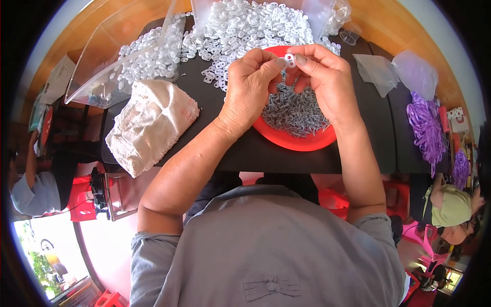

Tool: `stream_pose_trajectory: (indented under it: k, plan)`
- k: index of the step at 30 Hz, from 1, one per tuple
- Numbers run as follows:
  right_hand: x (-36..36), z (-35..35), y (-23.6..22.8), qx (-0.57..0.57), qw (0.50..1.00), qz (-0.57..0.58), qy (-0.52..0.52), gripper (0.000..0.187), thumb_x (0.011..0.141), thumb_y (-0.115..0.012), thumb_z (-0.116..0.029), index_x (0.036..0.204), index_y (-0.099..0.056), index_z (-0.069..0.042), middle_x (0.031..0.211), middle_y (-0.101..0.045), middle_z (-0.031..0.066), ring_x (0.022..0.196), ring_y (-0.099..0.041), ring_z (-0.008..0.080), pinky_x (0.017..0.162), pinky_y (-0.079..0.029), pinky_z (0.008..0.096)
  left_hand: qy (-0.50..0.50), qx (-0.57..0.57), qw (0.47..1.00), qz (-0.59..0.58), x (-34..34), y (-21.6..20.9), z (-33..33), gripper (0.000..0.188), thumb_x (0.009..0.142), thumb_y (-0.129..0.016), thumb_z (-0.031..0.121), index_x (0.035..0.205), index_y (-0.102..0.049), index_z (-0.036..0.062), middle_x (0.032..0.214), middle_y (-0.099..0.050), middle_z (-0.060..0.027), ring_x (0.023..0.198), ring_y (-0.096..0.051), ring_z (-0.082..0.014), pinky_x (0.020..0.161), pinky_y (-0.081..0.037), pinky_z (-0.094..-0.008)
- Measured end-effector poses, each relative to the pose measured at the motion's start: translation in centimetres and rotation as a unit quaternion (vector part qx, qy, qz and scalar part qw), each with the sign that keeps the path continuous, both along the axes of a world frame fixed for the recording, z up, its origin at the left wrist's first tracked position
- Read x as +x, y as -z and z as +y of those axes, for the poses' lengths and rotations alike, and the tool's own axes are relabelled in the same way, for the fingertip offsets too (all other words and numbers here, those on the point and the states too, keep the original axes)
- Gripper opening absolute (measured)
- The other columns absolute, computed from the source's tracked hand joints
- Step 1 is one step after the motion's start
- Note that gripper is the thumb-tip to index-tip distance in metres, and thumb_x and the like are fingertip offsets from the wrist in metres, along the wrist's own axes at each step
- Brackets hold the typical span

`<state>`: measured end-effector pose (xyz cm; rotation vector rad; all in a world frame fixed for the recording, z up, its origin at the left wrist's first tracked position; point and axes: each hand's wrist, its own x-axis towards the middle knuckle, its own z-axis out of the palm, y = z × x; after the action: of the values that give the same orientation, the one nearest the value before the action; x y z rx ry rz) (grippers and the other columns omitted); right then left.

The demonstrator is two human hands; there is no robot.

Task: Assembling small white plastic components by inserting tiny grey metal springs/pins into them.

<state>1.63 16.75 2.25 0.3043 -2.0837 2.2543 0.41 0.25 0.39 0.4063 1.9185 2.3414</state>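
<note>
Above a red basin [294,145], both my hands meet at a small white oval plastic piece [290,60] with holes in it. My left hand [250,77] pinches it from the left between thumb and forefinger. From the other side, the thumb and fingers of my right hand [330,74] close on it. A thin grey-blue bit [283,77] shows just below the left fingertips; what holds it is hidden. Many small grey slender pieces [294,115] fill the basin. Behind it lies a heap of similar white plastic pieces [250,25], spilling from a clear bin onto the dark table.
A folded cream cloth [151,123] lies left of my left forearm. A tilted clear bin [97,77] holds more white pieces. Clear plastic bags [417,74] and a purple ribbon bundle [424,125] lie to the right. Other people [452,204] are at both sides.
</note>
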Motion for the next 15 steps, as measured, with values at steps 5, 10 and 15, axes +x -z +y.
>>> stream_pose_trajectory:
  k: [5,10,15]
  plan:
    - [0.11,0.24,-0.43,0.011,1.000,-0.021,0.004,0.021,0.094,-0.059,-0.017,0.104,-0.064,0.001,0.081,-0.065,0.0063,0.071,-0.063,0.0156,0.059,-0.045,0.0244,-0.010,0.000,1.000,-0.003,-0.09,-0.07,-0.05,0.018,0.091,-0.060,0.018,0.090,-0.061,-0.0004,0.067,-0.058,-0.0015,0.053,-0.051,-0.0062,0.041,-0.037,-0.0205]
    - [0.32,0.02,-0.29,0.071,0.997,0.000,0.028,0.020,0.092,-0.063,-0.020,0.096,-0.065,0.000,0.078,-0.064,0.0045,0.068,-0.062,0.0126,0.056,-0.043,0.0225,-0.001,-0.010,1.000,-0.002,0.04,-0.18,0.06,0.017,0.092,-0.061,0.016,0.090,-0.060,-0.0006,0.068,-0.058,-0.0015,0.056,-0.051,-0.0065,0.046,-0.039,-0.0208]
    - [0.47,-0.11,-0.04,0.070,0.997,0.014,0.032,0.019,0.092,-0.064,-0.019,0.093,-0.066,0.000,0.073,-0.063,0.0036,0.065,-0.061,0.0113,0.055,-0.042,0.0215,0.004,-0.014,1.000,0.011,0.19,-0.09,0.19,0.014,0.092,-0.062,0.012,0.089,-0.060,-0.0011,0.069,-0.057,-0.0015,0.058,-0.050,-0.0071,0.050,-0.040,-0.0213]
